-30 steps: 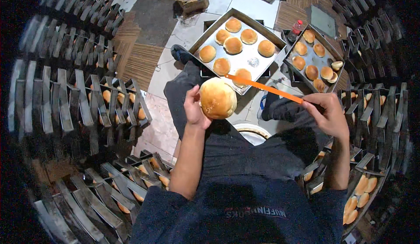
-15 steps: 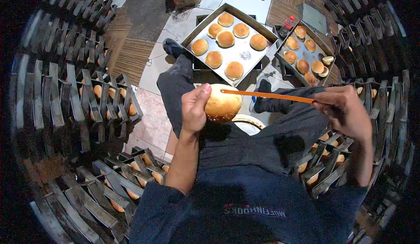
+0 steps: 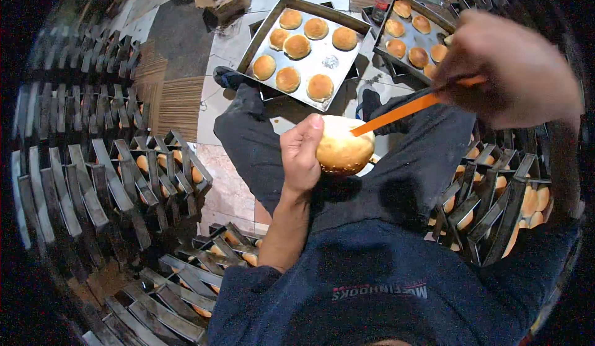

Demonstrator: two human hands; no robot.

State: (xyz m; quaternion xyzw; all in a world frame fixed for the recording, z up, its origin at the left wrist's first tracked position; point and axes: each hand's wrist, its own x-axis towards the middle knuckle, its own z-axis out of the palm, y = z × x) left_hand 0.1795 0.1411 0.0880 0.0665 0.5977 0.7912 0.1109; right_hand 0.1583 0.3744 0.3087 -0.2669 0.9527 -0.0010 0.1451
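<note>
A square tray (image 3: 308, 68) bears several buns (image 3: 287, 80); a smaller tray (image 3: 409, 40) lies just right of it; the blurred right hand (image 3: 505, 67), also right of the square tray, clasps an orange strip (image 3: 396, 113); the left hand (image 3: 302, 154), on the square tray's near side, grasps a tilted bun (image 3: 344, 152); the strip's tip meets the bun's pale face.
</note>
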